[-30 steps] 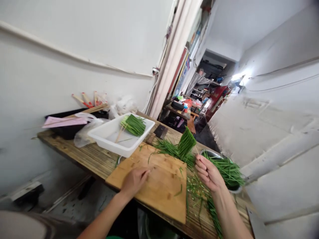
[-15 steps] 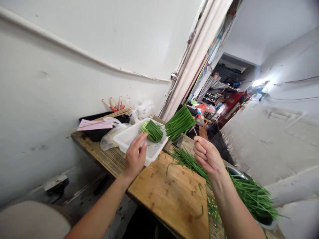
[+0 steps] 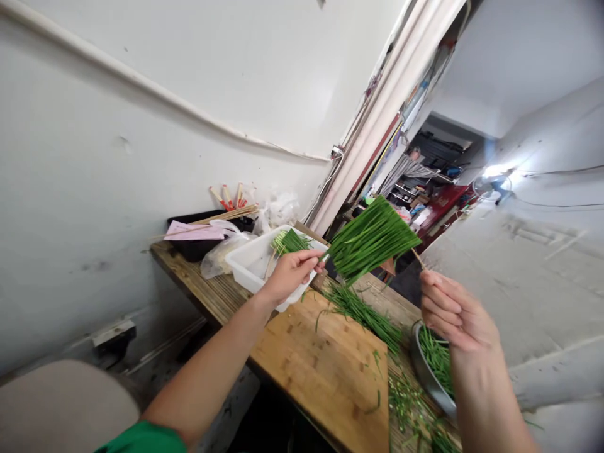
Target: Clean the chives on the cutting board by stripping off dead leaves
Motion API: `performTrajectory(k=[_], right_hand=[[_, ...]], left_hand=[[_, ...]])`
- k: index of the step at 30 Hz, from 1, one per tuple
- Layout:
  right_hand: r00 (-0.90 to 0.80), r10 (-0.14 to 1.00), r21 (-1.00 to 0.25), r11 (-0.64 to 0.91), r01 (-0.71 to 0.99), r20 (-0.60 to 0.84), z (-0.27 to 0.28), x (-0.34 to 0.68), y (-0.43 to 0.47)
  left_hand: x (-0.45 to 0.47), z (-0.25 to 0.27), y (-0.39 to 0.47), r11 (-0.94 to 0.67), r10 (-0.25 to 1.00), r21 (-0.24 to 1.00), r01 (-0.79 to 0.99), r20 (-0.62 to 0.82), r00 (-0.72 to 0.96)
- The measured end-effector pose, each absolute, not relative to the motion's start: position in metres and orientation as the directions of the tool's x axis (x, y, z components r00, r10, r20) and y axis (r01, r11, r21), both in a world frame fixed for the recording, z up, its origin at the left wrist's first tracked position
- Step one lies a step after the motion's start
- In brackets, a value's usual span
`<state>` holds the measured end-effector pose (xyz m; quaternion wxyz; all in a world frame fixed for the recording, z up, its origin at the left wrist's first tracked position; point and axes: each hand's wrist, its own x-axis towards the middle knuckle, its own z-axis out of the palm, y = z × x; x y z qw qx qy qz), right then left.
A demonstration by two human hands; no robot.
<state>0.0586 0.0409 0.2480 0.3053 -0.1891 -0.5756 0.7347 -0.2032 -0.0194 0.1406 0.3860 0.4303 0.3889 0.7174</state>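
Observation:
My right hand (image 3: 455, 308) is closed round the bare end of a thin wooden skewer (image 3: 417, 258). A flat, even row of cut green chives (image 3: 372, 242) is threaded on it and hangs in the air over the table. At the row's other end, my left hand (image 3: 297, 270) has thumb and fingers pinched together at the edge of the chives. Behind that hand stands a white plastic tray (image 3: 245, 267), partly covered by it, with more skewered chives (image 3: 289, 241) inside.
A wooden cutting board (image 3: 325, 371) lies in front. Loose chives (image 3: 368, 314) and trimmings (image 3: 406, 402) are beside it, with a metal bowl of chives (image 3: 436, 358) at right. A black box (image 3: 193, 248) with a pink paper (image 3: 195, 230) and sticks stands against the wall.
My right hand has moved right and towards me with the chive skewer. From over the tray, my left hand has moved right and closed at the skewer's left end.

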Motion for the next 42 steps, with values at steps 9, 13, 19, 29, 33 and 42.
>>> performTrajectory(k=[9,13,19,29,33,42], right_hand=[[-0.703,0.707,-0.958,-0.149,-0.245,0.07,0.246,0.095,0.04],[-0.698,0.712,-0.961,-0.136,-0.241,0.074,0.247,0.107,0.035],[-0.715,0.696,-0.947,-0.186,-0.261,0.06,0.242,0.124,0.033],[-0.691,0.719,-0.938,-0.183,-0.293,0.076,0.242,0.133,0.031],[-0.696,0.715,-0.948,-0.173,-0.268,0.066,0.237,0.101,0.038],[-0.548,0.831,-0.961,-0.072,-0.267,0.09,0.179,-0.075,0.076]], left_hand=[[-0.18,0.148,-0.025,-0.409,0.85,0.912,-0.018,0.374,-0.371],[-0.174,0.149,-0.022,-0.408,0.855,0.913,0.007,0.384,-0.349],[-0.161,0.151,-0.02,-0.381,0.881,0.924,-0.039,0.35,-0.318],[-0.147,0.137,-0.012,-0.356,0.897,0.934,-0.008,0.339,-0.285],[-0.137,0.093,-0.017,-0.265,0.869,0.937,0.226,0.334,-0.365],[-0.118,-0.003,-0.041,-0.219,0.938,0.784,0.58,0.334,-0.097]])
